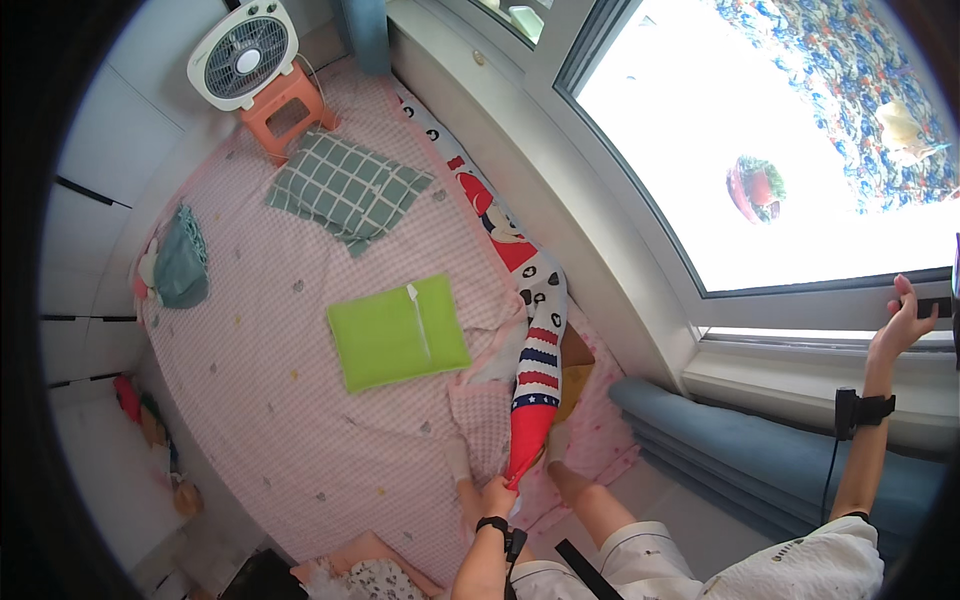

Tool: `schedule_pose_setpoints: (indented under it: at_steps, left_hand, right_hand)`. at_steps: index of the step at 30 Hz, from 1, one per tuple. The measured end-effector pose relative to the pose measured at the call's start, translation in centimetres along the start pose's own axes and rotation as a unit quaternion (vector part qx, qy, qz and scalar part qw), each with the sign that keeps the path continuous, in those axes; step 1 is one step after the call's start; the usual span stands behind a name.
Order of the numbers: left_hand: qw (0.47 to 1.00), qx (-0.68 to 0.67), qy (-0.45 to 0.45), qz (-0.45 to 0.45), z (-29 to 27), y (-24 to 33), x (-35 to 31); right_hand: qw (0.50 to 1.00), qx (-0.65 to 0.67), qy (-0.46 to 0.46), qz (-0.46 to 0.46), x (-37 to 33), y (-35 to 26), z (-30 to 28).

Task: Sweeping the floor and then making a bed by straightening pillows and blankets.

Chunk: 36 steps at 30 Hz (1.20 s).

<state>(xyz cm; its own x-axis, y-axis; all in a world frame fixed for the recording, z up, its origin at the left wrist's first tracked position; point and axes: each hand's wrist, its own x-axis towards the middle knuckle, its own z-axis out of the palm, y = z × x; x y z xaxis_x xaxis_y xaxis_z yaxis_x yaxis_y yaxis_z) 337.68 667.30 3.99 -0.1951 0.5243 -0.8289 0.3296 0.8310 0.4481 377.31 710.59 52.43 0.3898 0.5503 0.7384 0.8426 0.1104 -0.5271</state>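
My left hand (497,494) is closed on the gathered red end of a long printed cloth (540,370). The cloth stretches away from me along the bed's window side, with red, white and blue stripes and a cartoon figure. Off to the right, my right hand (905,325) is raised at the bottom rail of the window sash (830,305), its fingers bent around a dark window handle (936,307). The sash stands swung inward. Both my feet are on the bedding, on either side of the cloth's near end.
A pink checked bedspread (270,370) carries a lime-green pillow (400,330), a green checked pillow (350,190) and a teal bag-like item (183,262). A box fan (245,58) stands on an orange stool (285,110). Blue curtain fabric (780,450) hangs below the sill.
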Motion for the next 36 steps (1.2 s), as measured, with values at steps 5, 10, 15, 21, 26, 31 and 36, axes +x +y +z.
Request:
schedule_pose_setpoints:
  at_steps: [5,10,15,21,26,31,36]
  left_hand:
    - [0.999,-0.007,0.024,0.031,0.1,0.9,-0.2]
    - [0.999,0.029,0.003,0.030,-0.9,0.7,-0.7]
    - [0.998,0.064,-0.022,-0.016,-3.4,4.0,-2.4]
    - [0.995,0.097,-0.011,0.005,-5.4,4.7,-3.1]
    - [0.994,0.105,-0.036,0.005,-2.7,3.1,-1.5]
    - [0.990,0.132,-0.054,-0.018,-5.0,3.4,-2.6]
    - [0.989,0.097,-0.047,0.098,-2.3,3.2,-2.0]
  right_hand:
    - [0.994,0.037,-0.087,-0.064,1.5,-0.7,2.7]
    - [0.982,0.080,-0.161,-0.054,0.7,-6.1,6.9]
    - [0.958,0.016,-0.256,-0.127,2.1,-5.4,8.4]
    - [0.818,-0.183,-0.531,-0.125,-1.8,-1.5,9.0]
    - [0.720,-0.241,-0.626,-0.175,-10.1,-6.9,6.7]
    - [0.642,-0.158,-0.745,-0.081,-24.0,-6.8,10.9]
    - [0.620,-0.027,-0.751,0.225,-49.4,0.9,1.6]
